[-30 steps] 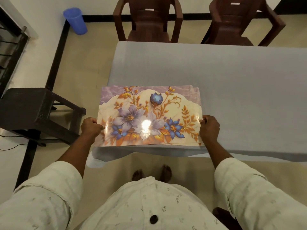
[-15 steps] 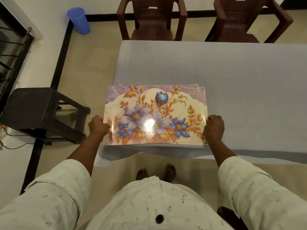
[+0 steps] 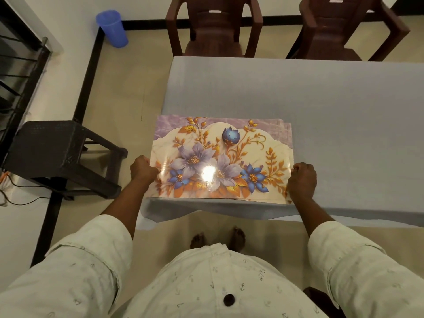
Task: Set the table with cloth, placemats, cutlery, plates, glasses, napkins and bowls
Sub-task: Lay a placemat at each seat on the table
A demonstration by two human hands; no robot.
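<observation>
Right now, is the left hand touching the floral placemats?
Touching. The head view shows the left hand gripping the left edge of the floral placemats, fingers curled over it.

Pale off-white shirt (image 3: 206, 283) with tiny anchor print, one dark button (image 3: 229, 299) at front centre. Sleeves (image 3: 91, 255) rolled to cuffs near the elbows. Bare feet (image 3: 218, 239).
</observation>
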